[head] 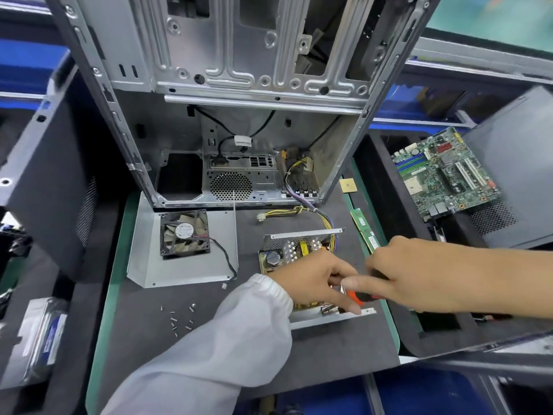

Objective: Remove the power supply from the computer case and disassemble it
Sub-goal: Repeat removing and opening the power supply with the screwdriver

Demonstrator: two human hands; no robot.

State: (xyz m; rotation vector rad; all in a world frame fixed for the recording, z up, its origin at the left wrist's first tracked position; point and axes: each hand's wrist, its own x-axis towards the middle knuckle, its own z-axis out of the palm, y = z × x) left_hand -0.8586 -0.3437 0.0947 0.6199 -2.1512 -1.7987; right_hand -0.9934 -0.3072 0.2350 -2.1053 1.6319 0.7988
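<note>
Both hands are meeting over the open grey metal power supply box (299,259) — the right hand (419,274) is gripping an orange-and-black screwdriver (360,296), the left hand (314,280) is pinching its shaft.

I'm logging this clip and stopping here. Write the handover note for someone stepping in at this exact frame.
Left hand steadies the opened power supply on the mat. Right hand grips an orange-handled screwdriver at its near edge.
Done: supply is out of the computer case, cover plate off with the fan lying on it, loose screws beside.
Left: its cable bundle runs into the case; the board sits in its tray.
</note>
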